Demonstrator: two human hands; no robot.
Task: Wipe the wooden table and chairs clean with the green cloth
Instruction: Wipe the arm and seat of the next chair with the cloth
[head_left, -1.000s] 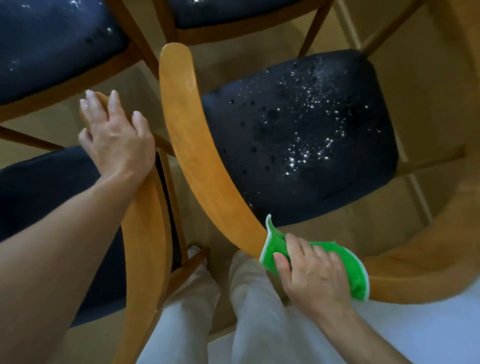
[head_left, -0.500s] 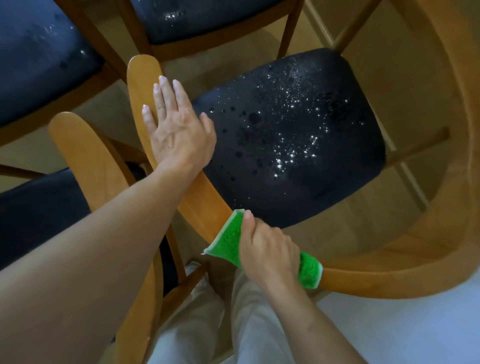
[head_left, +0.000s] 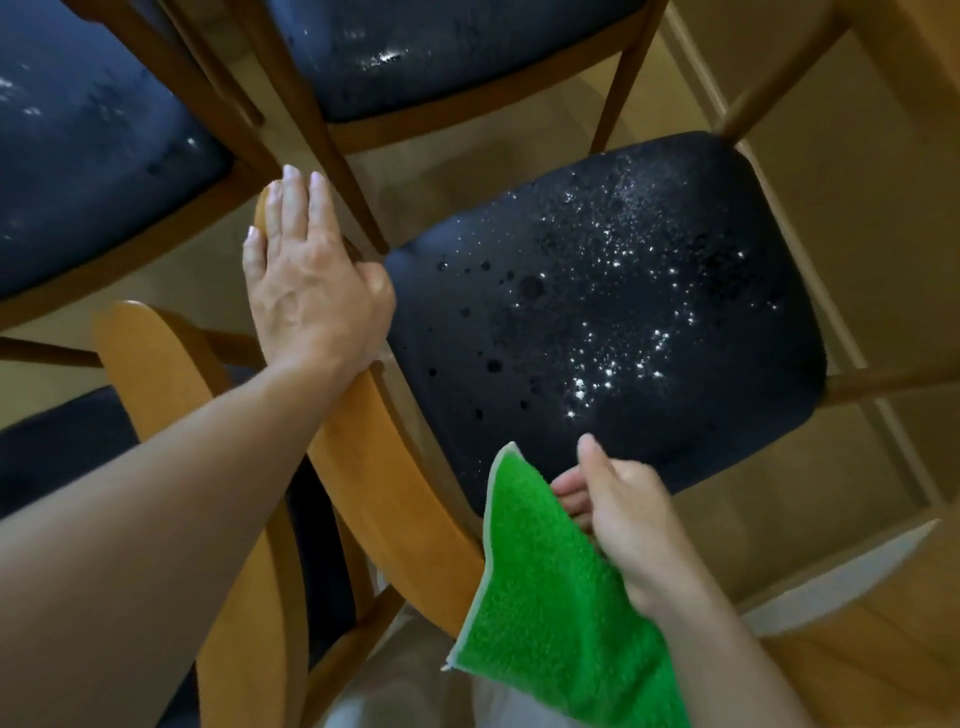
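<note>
The wooden chair's curved backrest (head_left: 384, 483) runs from upper left to bottom centre, with its dark seat (head_left: 597, 312) speckled with droplets beyond it. My left hand (head_left: 311, 291) rests flat on the upper end of that backrest, fingers straight, thumb at the inner edge. My right hand (head_left: 623, 514) holds the green cloth (head_left: 550, 597) by its upper edge just above the lower part of the backrest. The cloth hangs loose and unfolded, covering that part of the rail. The wooden table's edge (head_left: 893, 639) shows at the lower right.
A second chair's backrest (head_left: 156, 374) stands close on the left. Two more dark-seated chairs (head_left: 441, 52) (head_left: 78, 182) crowd the top, their legs crossing near my left hand. My legs in light trousers (head_left: 405, 675) are right behind the backrest.
My right hand has lifted the cloth off the backrest, so it now hangs open instead of wrapped round the rail. My left hand came over from the neighbouring chair and rests on this backrest.
</note>
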